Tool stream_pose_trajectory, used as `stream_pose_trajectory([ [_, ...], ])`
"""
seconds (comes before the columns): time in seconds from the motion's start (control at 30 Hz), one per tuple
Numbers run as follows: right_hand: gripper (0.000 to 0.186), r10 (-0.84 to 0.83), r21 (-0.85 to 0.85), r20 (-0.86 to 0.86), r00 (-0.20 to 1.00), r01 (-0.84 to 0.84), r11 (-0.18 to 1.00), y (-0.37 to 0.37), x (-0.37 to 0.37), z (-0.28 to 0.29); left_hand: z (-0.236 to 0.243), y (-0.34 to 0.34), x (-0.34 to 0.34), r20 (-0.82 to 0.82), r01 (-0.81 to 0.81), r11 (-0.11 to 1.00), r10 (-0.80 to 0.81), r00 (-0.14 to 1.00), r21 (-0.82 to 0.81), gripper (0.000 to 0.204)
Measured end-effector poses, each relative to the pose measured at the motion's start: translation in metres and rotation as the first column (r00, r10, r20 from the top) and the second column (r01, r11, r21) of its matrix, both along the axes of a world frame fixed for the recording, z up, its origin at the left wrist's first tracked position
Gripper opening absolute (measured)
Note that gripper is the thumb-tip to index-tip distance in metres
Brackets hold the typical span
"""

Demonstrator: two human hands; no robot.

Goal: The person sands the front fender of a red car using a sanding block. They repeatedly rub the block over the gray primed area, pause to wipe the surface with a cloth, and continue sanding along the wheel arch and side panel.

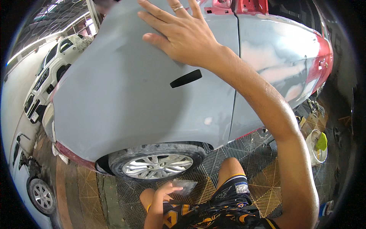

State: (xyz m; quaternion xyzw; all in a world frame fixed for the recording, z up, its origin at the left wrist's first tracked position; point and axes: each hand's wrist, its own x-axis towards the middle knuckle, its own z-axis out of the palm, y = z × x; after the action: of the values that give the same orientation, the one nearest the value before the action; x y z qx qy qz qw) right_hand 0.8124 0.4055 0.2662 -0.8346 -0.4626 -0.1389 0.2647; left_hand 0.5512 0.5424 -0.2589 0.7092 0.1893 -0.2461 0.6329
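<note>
Head view, and we're looking down a car's flank coated in flat grey primer. Right hand (181,32) is spread wide open, palm pressed flat on the grey fender panel (126,99) near its upper edge, fingers fanned out, a thin ring on one finger, gripping nothing. Matte, smooth surface under that palm, curving gently down toward the wheel arch. One black oblong slot (185,78) sits in the panel just below the wrist. One small pale spot (207,121) shows near the panel's rear edge.

Down low, left hand (164,191) is loosely curled, thumb and fingers pinching one grey, crumpled-looking sheet (185,187), sandpaper or cloth, I can't tell which. It hangs just under the front wheel (156,166): one silver multi-spoke alloy rim in a dusty black tyre.

Next panel back, the door (274,65), is patchy, grey primer with cloudy whitish sanded areas, and red paint showing along its far edge. Red also peeks out at the bumper's lower lip.

The floor (267,179) is plastic grid tiling, yellowish and dark squares. One white bucket (316,147) stands on it by the door's lower edge, a yellow-green rag draped over its rim. Two white cars (49,72) are parked beyond the bonnet.
</note>
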Motion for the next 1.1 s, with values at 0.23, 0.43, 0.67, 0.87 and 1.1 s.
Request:
stream_pose_trajectory([
  [0.23, 0.074, 0.129, 0.126, 0.027, 0.991, -0.132, 0.983, -0.01, 0.01, 0.002, -0.034, 0.025, -0.007, -0.072, 0.018, 1.0, -0.016, 0.997, 0.018, 0.047],
  [0.43, 0.07, 0.008, 0.211, 0.109, 0.994, -0.031, 0.977, -0.029, 0.02, -0.001, -0.04, 0.025, -0.002, 0.047, -0.003, 0.999, 0.005, 0.999, -0.05, 0.046],
  [0.67, 0.065, -0.08, 0.245, 0.192, 0.978, 0.031, 0.969, -0.016, 0.02, -0.007, -0.035, 0.033, 0.005, 0.063, 0.036, 0.986, -0.026, 0.998, -0.165, 0.041],
  [0.87, 0.06, -0.1, 0.206, 0.255, 0.962, 0.047, 0.977, 0.004, 0.016, -0.008, -0.03, 0.026, 0.012, 0.135, 0.06, 0.984, -0.037, 0.99, -0.168, 0.041],
  [1.1, 0.056, -0.142, 0.206, 0.338, 0.93, 0.074, 0.976, -0.002, 0.022, 0.0, -0.045, 0.03, 0.014, 0.189, 0.079, 0.982, -0.046, 0.981, -0.17, 0.04],
])
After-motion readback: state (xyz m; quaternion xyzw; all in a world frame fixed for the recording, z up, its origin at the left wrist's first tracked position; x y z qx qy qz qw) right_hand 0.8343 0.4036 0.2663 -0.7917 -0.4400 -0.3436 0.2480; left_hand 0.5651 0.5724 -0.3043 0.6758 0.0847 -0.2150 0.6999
